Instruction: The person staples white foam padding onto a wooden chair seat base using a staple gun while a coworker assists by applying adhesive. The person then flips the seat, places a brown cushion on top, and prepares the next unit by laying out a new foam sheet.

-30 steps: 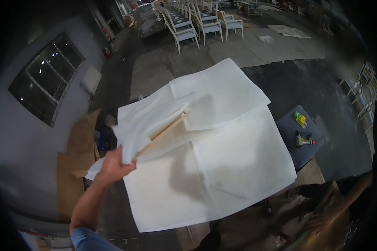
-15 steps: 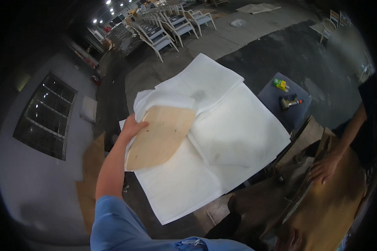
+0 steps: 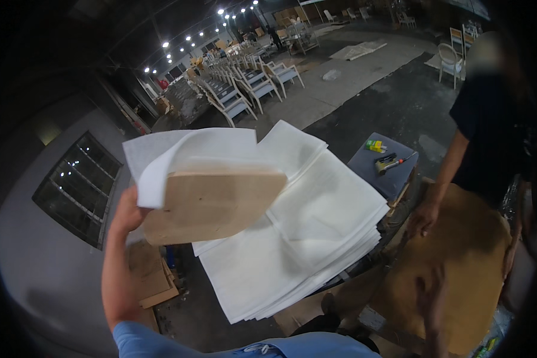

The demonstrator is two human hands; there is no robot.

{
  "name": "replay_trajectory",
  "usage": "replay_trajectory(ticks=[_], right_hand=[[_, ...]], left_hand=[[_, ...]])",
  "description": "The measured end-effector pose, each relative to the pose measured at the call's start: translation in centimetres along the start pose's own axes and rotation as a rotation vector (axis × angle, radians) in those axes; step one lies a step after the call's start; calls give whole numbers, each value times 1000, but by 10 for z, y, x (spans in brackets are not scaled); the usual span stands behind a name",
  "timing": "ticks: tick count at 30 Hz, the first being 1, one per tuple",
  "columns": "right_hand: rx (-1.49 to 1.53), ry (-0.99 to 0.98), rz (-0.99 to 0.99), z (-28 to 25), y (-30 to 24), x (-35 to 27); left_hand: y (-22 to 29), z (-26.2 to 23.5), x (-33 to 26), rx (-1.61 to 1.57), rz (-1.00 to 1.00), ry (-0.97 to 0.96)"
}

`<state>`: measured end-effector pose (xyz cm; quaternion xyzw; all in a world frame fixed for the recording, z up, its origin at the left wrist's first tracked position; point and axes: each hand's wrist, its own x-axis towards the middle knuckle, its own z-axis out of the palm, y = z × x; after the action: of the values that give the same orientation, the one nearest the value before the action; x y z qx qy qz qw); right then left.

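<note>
My left hand [image 3: 129,210] is closed on the edge of a curved plywood panel [image 3: 218,206] with small holes, together with a white foam sheet [image 3: 206,146] that curls up behind and over it. The panel is lifted and tilted above a stack of white foam sheets [image 3: 334,203], its lower edge overlapping them. At the lower right, my right hand [image 3: 432,295] is in shadow, thumb and fingers apart, over a large brown board-like piece [image 3: 459,262]. Whether it touches that piece I cannot tell.
A person in dark clothes [image 3: 489,125] stands at the right, one hand [image 3: 423,218] at the brown piece's edge. A blue-grey padded stool [image 3: 364,170] bears a power drill [image 3: 388,164] and a green-yellow packet [image 3: 376,146]. Cardboard [image 3: 152,274] leans at left; chairs [image 3: 256,89] stand in rows behind.
My left hand has swung the panel and foam sheet left and up off the stack, and the sheet has flared out. My right hand has come further into view. The view has tilted upward.
</note>
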<state>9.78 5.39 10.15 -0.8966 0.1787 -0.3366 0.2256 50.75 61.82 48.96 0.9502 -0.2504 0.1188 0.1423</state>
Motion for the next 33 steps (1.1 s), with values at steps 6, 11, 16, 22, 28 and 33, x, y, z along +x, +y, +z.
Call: replay_trajectory(ticks=[6, 11, 16, 22, 28, 33], right_hand=[[981, -67, -115, -30, -100, 277], [833, -1292, 184, 0, -129, 274], [1202, -1595, 156, -14, -83, 123], [547, -1126, -181, -61, -167, 43], [889, -783, 86, -41, -248, 105], [783, -596, 94, -102, -349, 246]], left_hand=[[108, -65, -84, -208, -33, -208], [123, 0, -87, -556, 43, -406], [98, 53, -95, -722, -88, -413], [112, 98, -20, -563, 206, -401], [84, 81, 94, -622, 290, -167], [37, 65, 153, -1055, 387, 581]])
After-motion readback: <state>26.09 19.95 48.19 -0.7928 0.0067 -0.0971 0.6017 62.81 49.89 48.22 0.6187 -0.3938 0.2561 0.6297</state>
